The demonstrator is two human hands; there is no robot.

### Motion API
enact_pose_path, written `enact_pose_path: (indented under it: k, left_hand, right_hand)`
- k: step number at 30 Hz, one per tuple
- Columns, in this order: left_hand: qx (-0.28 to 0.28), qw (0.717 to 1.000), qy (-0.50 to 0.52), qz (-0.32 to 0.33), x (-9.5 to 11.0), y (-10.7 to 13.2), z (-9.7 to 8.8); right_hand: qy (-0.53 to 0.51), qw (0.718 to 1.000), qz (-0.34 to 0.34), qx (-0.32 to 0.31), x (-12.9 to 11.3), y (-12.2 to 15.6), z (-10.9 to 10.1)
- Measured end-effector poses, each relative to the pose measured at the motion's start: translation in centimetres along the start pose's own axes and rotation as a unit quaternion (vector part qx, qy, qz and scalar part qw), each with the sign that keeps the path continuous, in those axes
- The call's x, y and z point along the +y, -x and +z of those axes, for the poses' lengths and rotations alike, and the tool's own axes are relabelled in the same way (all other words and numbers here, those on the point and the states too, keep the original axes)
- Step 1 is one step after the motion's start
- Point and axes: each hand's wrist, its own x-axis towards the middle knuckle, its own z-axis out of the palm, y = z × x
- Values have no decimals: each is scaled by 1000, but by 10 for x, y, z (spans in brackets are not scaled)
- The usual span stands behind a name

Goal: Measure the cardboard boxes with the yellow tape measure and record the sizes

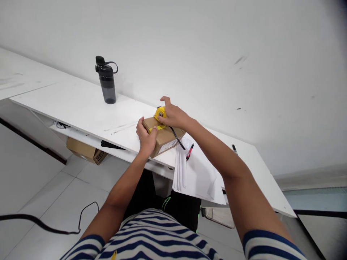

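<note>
A small brown cardboard box sits at the front edge of the white table, with a white label on its near side. My left hand grips the left end of the box, its thumb by the yellow blade of a tape measure that lies across the top. In my right hand is the yellow case of the tape measure, held over the far part of the box, with the index finger raised. A black strap trails over the box toward the papers.
Right of the box, white papers overhang the table edge, with a red and black pen on them. A dark water bottle stands at the back left. Another marker lies farther right. Below the tabletop is an open cardboard box.
</note>
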Motion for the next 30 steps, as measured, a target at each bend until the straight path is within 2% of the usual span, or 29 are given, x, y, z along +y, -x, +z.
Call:
enact_pose_path:
  k: [3, 7, 11, 13, 14, 17, 19, 20, 22, 30]
  left_hand:
    - [4, 1000, -11, 1, 2, 0, 0]
    - [3, 999, -54, 4, 4, 0, -1]
    - [-33, 987, -157, 32, 15, -1, -6]
    - [-83, 961, -254, 74, 27, -8, -11]
    - [-122, 939, -304, 108, 35, -14, -13]
    - [-272, 846, -407, 212, 56, -34, -18]
    - [-347, 794, -441, 234, 65, -46, -18]
    - [-363, 780, -454, 232, 67, -51, -18]
    - [-370, 770, -471, 220, 68, -56, -17]
    - [-374, 767, -471, 223, 63, -56, -20]
  right_hand:
    - [-1, 1000, 22, -11, -6, 22, -7]
    - [-1, 996, 73, -45, -15, 71, -20]
    - [0, 991, 117, -59, -21, 114, -29]
    - [-1, 990, 126, -63, -23, 123, -31]
    - [-1, 990, 127, -63, -23, 125, -31]
    - [0, 990, 123, -61, -22, 124, -31]
    - [-2, 991, 120, -60, -20, 123, -31]
    - [-4, 991, 118, -61, -20, 123, -32]
    - [-5, 991, 118, -65, -20, 126, -33]
    - [6, 985, 158, -65, -24, 161, -35]
